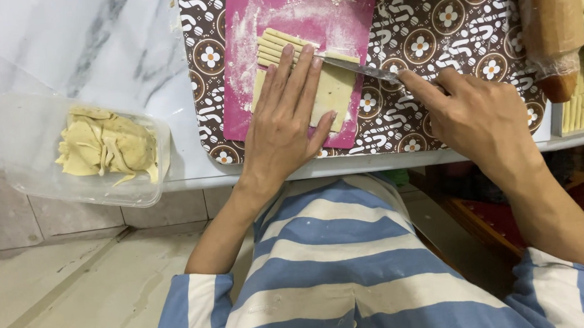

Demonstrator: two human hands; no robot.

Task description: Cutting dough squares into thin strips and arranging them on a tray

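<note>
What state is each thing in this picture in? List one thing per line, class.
Dough sheet: flat on the pink board, partly cut into strips.
Knife: blade on the dough.
Left hand: pressed flat on the dough.
Right hand: gripping the knife.
Plastic tub: open, holding dough scraps.
Rolling pin: wrapped in film, lying idle.

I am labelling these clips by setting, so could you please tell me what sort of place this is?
Probably a home kitchen used for baking: a pink floured cutting mat holds a pale dough sheet sliced into strips, a wooden rolling pin lies nearby, and a clear plastic tub holds dough scraps.
</note>
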